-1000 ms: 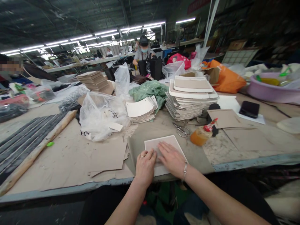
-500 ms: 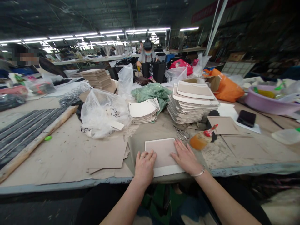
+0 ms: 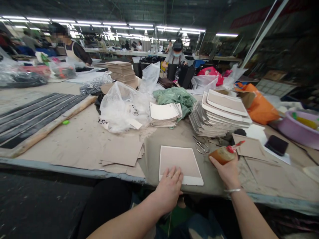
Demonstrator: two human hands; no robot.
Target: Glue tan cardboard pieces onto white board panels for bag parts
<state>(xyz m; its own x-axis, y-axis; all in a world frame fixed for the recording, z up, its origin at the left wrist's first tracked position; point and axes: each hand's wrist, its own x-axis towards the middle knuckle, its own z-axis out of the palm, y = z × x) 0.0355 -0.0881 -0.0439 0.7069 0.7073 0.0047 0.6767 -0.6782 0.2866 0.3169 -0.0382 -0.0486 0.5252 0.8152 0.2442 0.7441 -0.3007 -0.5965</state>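
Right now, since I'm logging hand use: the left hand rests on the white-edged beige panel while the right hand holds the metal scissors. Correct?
No. The head view shows the right hand holding the orange bottle with a red cap; the metal scissors lie untouched nearby. The left hand does rest on the white-edged beige panel.

The one camera rides on the seated person's head, facing forward and tipped down across the wide brown-paper-covered worktable (image 3: 82,142). It sits close: the left hand (image 3: 168,187) and the right hand (image 3: 228,171), gripping an orange plastic bottle with a red cap (image 3: 220,155), fill the lower frame, while long white ceiling lights (image 3: 141,25) recede far above.
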